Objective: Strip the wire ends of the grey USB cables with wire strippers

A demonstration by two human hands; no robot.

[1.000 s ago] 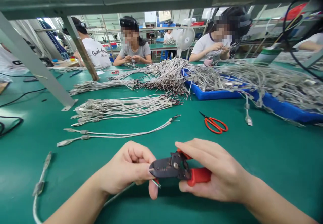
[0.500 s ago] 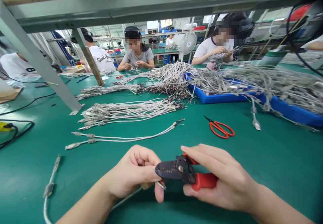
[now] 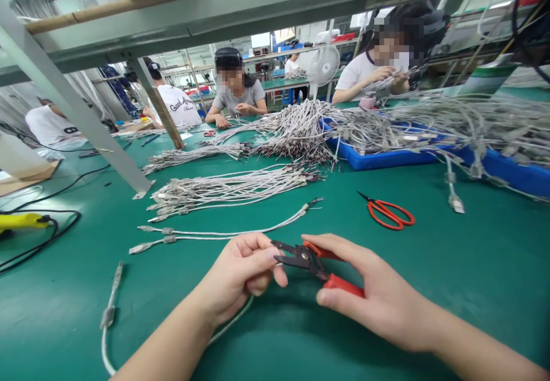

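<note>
Right hand [image 3: 378, 295] — closed on your red-handled wire strippers [image 3: 344, 285] | left hand [image 3: 238, 272] — pinching a white cable [image 3: 232, 323], just beside their open jaws | orange-handled scissors [image 3: 389, 213] beyond your right hand, on the green counter [image 3: 472, 266]

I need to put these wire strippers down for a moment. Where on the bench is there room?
Open green mat lies below the red scissors, right of your right hand. There's a smaller patch left of the loose cable. It's crowded around the blue tray and the wire bundles.
</note>
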